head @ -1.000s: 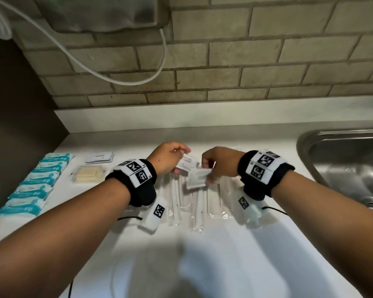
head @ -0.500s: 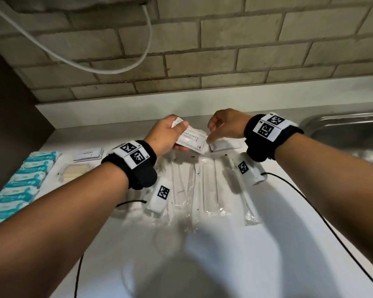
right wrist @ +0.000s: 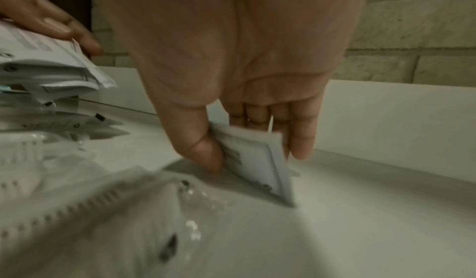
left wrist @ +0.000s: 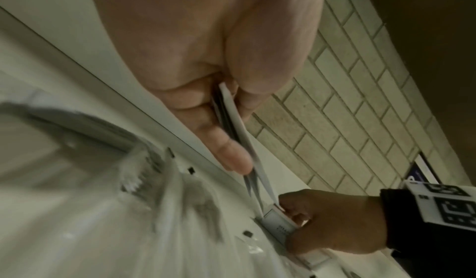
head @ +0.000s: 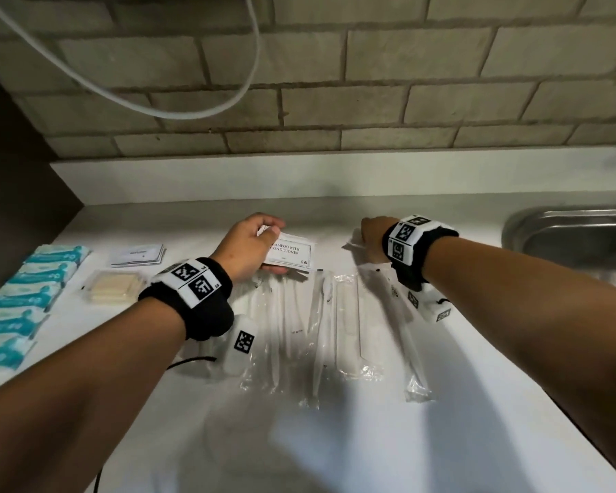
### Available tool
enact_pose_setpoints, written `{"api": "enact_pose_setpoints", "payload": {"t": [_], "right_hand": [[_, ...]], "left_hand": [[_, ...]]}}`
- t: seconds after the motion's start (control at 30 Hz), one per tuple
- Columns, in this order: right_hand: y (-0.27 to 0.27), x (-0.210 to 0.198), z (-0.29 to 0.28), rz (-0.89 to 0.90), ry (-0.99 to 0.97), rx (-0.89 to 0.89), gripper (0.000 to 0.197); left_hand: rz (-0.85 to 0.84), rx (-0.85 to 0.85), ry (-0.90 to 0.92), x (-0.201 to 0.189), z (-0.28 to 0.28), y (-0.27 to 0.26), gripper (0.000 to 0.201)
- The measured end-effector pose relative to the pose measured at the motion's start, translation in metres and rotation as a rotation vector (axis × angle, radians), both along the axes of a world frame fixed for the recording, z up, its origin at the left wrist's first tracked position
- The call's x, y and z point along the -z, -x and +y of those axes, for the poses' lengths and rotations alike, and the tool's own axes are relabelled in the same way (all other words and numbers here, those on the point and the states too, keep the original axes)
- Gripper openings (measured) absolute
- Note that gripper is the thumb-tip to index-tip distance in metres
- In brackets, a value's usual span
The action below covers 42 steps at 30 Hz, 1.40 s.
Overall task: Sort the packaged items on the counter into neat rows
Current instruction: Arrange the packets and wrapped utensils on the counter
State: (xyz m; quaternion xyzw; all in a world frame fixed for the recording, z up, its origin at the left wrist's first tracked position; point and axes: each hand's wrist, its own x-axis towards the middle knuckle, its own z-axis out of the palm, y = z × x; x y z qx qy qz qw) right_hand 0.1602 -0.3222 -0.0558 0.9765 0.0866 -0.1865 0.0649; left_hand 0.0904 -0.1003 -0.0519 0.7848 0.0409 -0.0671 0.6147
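Shampoo sachets [head: 289, 253] in left hand [head: 244, 249]

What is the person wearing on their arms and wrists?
Bare forearms, no sleeves. Each wrist has a black band topped by a white plate with square black-and-white markers: left band, right band. A small white marked box hangs under each, trailing a thin black cable.

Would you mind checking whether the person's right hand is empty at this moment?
No, the right hand pinches a single white sachet between thumb and fingers, its lower corner down at the counter.
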Motion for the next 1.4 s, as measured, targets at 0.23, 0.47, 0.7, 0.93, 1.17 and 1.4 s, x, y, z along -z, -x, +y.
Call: {"api": "enact_pose_setpoints", "payload": {"t": [0.23,0.47,0.7,0.93,1.17,1.4], "right_hand": [[0.005,-0.038,0.049,-0.02,-0.234,-0.137,0.025],[-0.002,-0.043,0.136,0.074,-0.264,-0.27,0.014],[-0.002,-0.037,0.175,0.151,-0.202,-0.37,0.036],[-0.009,-0.038,0.197,0.233,-0.149,-0.391,0.046],[-0.003,-0.026,0.208,0.164,0.015,-0.429,0.054],[-0.002,-0.02,0.214,0.121,0.129,-0.317,0.045]], "left_hand": [[-0.032,-0.129,0.032,-0.019,0.05,0.0,0.012],[-0.089,-0.244,0.006,-0.048,0.115,0.01,0.015],[-0.037,-0.26,-0.062,-0.043,0.156,0.029,0.017],[0.015,-0.227,-0.002,-0.04,0.175,0.024,0.015],[-0.031,-0.188,0.072,-0.039,0.177,0.008,0.01],[-0.084,-0.158,0.028,-0.035,0.185,0.018,0.008]]}}
